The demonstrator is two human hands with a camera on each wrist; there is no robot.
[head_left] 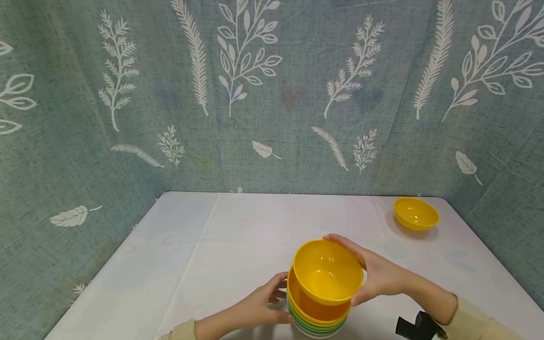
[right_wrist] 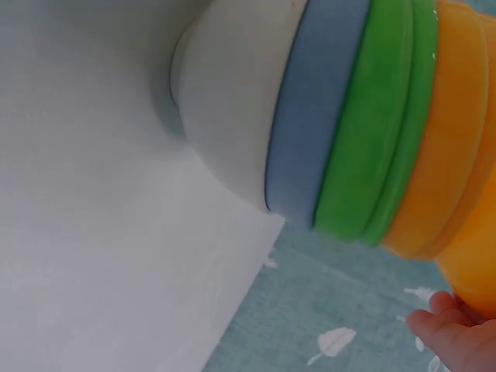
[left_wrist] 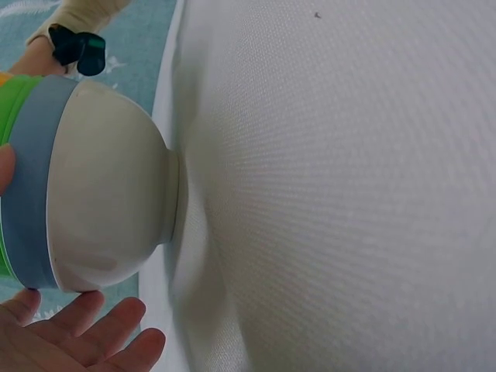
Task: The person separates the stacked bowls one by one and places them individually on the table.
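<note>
Yellow plastic fills the middle of the head view: the top bowl (head_left: 327, 271) sits tilted, half lifted out of the nested stack (head_left: 316, 316) near the front edge of the white table (head_left: 212, 245). The right hand (head_left: 378, 274) grips that bowl, fingers curled over its far rim and thumb at the near side. The left hand (head_left: 259, 307) steadies the stack, fingers relaxed and apart against its side — whether they press firmly is hard to tell. Another yellow bowl (head_left: 416, 213) stands well apart at the far right. The step in hand looks like separating the top bowl; next it needs lifting clear while the stack is held down.
</note>
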